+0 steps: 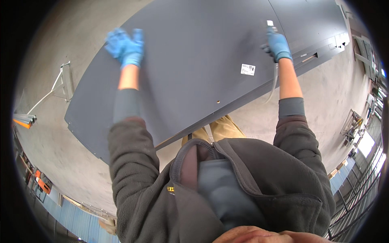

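Observation:
A large dark grey door-like panel (190, 60) lies flat in front of me, with a white label (248, 69) and a small round hole near its near edge. My left hand (125, 45), in a blue glove, is at the panel's far left edge with its fingers spread and nothing in it; whether it touches the surface I cannot tell. Over the right part, my gloved right hand (278, 44) is closed round a small hand tool (270, 24) with a pale head, blurred by motion. A translucent hose (274, 83) hangs down beneath that hand.
Another dark panel section (312, 24) adjoins at the right, its edge showing slots. On the concrete floor (52, 117) at left stands a white metal stand (63, 83), near grey bars with an orange end (25, 120). An orange machine (43, 182) stands farther off. Racks line the right.

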A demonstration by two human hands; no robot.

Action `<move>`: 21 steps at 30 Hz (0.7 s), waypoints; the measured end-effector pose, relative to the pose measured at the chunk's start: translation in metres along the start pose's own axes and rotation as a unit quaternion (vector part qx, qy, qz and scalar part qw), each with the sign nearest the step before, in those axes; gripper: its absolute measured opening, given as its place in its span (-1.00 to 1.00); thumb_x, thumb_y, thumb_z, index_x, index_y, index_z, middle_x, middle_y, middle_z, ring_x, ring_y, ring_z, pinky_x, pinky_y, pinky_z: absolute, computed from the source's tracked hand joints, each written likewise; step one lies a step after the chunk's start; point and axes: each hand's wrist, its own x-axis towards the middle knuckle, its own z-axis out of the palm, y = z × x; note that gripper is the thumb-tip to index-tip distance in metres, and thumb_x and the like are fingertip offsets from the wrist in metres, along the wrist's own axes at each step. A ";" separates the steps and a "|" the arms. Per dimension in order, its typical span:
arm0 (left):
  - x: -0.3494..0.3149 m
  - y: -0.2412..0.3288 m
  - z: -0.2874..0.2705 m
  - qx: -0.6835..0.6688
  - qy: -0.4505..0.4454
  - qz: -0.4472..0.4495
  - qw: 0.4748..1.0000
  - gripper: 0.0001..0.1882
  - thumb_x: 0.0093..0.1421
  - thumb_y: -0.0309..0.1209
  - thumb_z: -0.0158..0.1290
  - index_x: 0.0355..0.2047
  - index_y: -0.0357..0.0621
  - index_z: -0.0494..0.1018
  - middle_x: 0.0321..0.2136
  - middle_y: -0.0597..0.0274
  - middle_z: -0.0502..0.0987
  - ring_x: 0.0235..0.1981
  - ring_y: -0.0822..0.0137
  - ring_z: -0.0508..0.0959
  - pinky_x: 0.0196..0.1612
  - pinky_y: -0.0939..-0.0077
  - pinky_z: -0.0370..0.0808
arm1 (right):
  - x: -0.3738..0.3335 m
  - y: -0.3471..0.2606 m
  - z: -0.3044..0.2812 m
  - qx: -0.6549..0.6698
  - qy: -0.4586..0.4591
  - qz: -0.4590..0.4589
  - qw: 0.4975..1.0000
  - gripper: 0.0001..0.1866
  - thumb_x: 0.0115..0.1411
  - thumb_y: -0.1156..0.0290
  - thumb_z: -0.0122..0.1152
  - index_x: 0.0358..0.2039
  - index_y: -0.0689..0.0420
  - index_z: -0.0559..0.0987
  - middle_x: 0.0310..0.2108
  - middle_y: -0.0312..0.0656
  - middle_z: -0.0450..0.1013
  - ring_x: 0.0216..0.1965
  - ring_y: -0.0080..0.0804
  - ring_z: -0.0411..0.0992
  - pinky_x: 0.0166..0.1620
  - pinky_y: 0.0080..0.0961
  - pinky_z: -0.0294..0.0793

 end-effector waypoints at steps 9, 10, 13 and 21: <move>-0.234 0.236 -0.156 -0.339 -0.230 0.586 0.699 -0.15 0.19 0.13 0.13 0.42 0.04 0.31 0.44 0.08 0.29 0.48 0.09 0.22 0.58 0.02 0.02 | -0.081 0.114 0.012 -0.174 -0.253 0.020 0.952 -0.18 0.41 -0.38 -0.20 -0.34 0.20 0.65 -0.63 -0.12 0.56 -0.67 -0.42 0.48 -0.58 -0.33 0.46; -0.219 0.235 -0.148 -0.368 -0.208 0.587 0.690 -0.15 0.19 0.13 0.13 0.41 0.03 0.32 0.42 0.08 0.31 0.47 0.08 0.23 0.58 0.02 0.02 | -0.069 0.115 -0.001 -0.118 -0.225 0.031 0.967 -0.19 0.41 -0.37 -0.20 -0.33 0.20 0.65 -0.63 -0.12 0.56 -0.67 -0.42 0.49 -0.57 -0.33 0.46; -0.161 0.232 -0.120 -0.401 -0.229 0.490 0.739 -0.26 0.09 0.01 0.24 0.22 -0.06 0.41 0.21 0.10 0.43 0.25 -0.01 0.39 0.37 0.03 0.26 | -0.019 0.093 -0.054 -0.001 0.063 0.087 0.994 -0.20 0.42 -0.32 -0.18 -0.35 0.23 0.68 -0.58 -0.08 0.62 -0.63 -0.35 0.54 -0.52 -0.33 0.50; -0.032 0.170 -0.046 -0.161 -0.083 0.059 0.982 -0.07 0.30 0.23 0.06 0.49 -0.11 0.22 0.53 0.02 0.17 0.58 -0.17 0.00 0.57 -0.21 -0.16 | -0.035 0.110 -0.025 -0.102 -0.288 -0.019 0.952 -0.26 0.41 -0.24 -0.18 -0.30 0.24 0.68 -0.56 -0.12 0.61 -0.63 -0.44 0.49 -0.52 -0.41 0.42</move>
